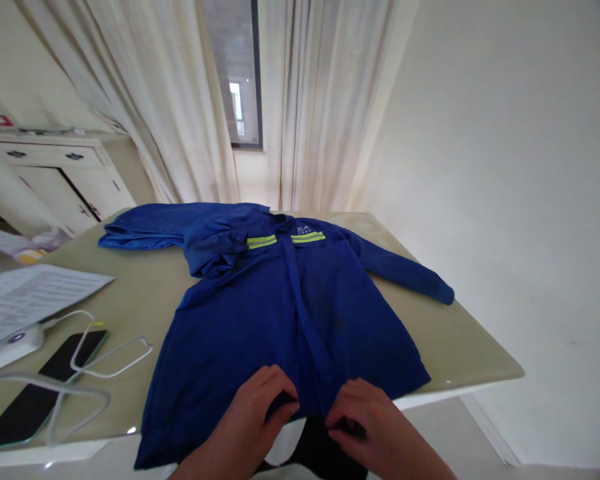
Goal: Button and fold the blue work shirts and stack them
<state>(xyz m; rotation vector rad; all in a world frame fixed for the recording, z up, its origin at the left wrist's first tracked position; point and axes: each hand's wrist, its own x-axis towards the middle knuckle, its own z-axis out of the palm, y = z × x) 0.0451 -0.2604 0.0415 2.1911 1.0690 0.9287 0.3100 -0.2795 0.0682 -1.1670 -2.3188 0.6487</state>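
Note:
A blue work jacket (260, 313) with yellow-and-silver reflective strips lies spread face up on the table, its collar at the far side and its hem at the near edge. My left hand (263, 413) pinches the hem just left of the front opening. On the other side of that opening, my right hand (357, 417) grips the hem between thumb and fingers. One sleeve stretches out to the right, while the left sleeve is bunched up near the chest. Behind it lies more folded blue cloth (150, 223).
On the table's (460, 353) left side are a dark phone (45, 387), a white cable (115, 373), a white device (15, 347) and printed paper (40, 293). A cabinet (75, 173) stands back left. Curtains (170, 100) hang behind; a wall (505, 167) rises at right.

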